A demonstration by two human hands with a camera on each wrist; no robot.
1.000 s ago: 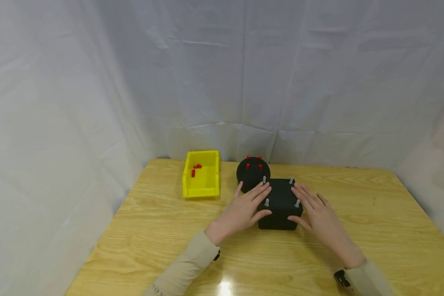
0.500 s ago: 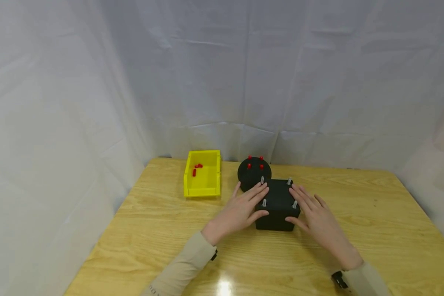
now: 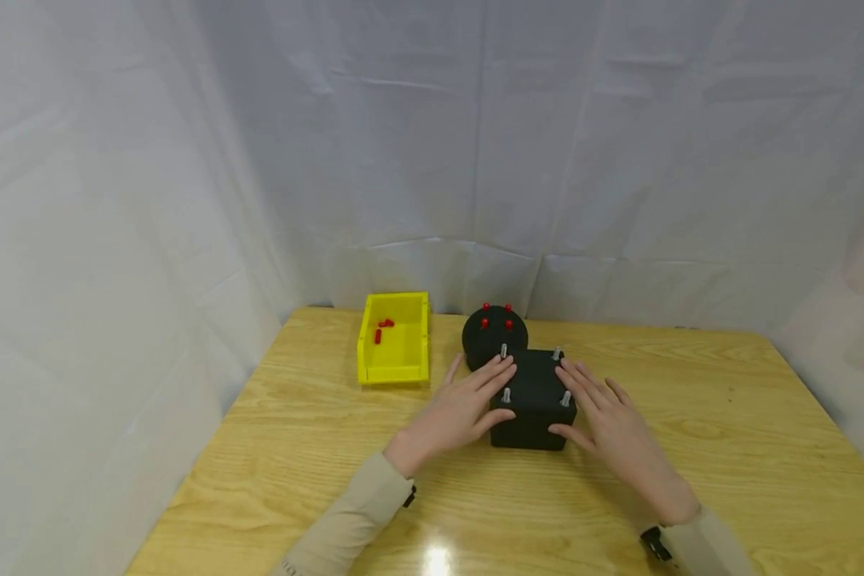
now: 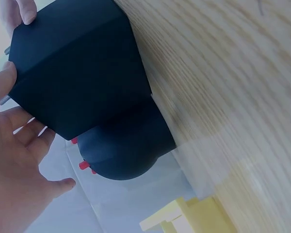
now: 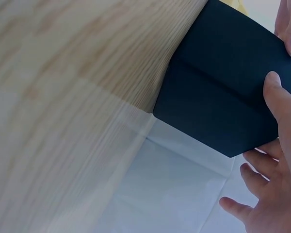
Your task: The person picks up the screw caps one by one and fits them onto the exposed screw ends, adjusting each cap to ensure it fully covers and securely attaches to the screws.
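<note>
Left hand (image 4: 12, 160) cut off by left wrist view's edge. Bin (image 4: 186, 217) there shows only a corner. Red bits (image 3: 382, 330) in bin too small to tell. Right hand (image 5: 276, 160) cropped at frame edge.

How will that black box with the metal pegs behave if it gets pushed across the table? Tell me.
The black box looks stiff and flat-bottomed, so it would probably slide, not roll or tip. Its smooth sides may be slippery, which may be why the left hand and right hand flank it. Its weight cannot be judged.
</note>
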